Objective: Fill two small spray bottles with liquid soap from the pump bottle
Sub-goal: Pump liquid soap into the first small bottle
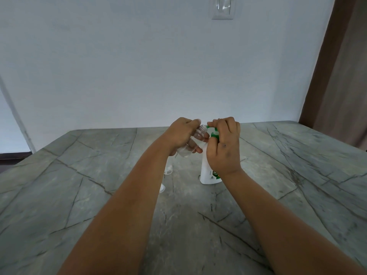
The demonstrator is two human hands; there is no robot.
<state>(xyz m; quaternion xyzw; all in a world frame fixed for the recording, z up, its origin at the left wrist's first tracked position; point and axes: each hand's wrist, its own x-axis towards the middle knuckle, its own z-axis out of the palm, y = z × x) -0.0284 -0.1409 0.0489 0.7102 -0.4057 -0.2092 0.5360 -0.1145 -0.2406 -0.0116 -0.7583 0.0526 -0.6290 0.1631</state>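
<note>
So the white pump bottle (206, 171) with the green pump head (215, 133) stands upright on the grey marble-look surface (99, 195), and that's my landmark for everything. The right hand (224, 143) is on top of it, fingers curled around the green pump. Just left of the pump, the left hand (182, 135) has its fingers wrapped round 1 small clear spray bottle (195, 139), cap off, tilted so its open neck sits right at the green nozzle. Left of the pump bottle, half hidden behind the left forearm, are 2 more clear bits on the surface (168, 169), but I can't tell exactly what they are. Behind it all is a plain white wall (139, 66).
</note>
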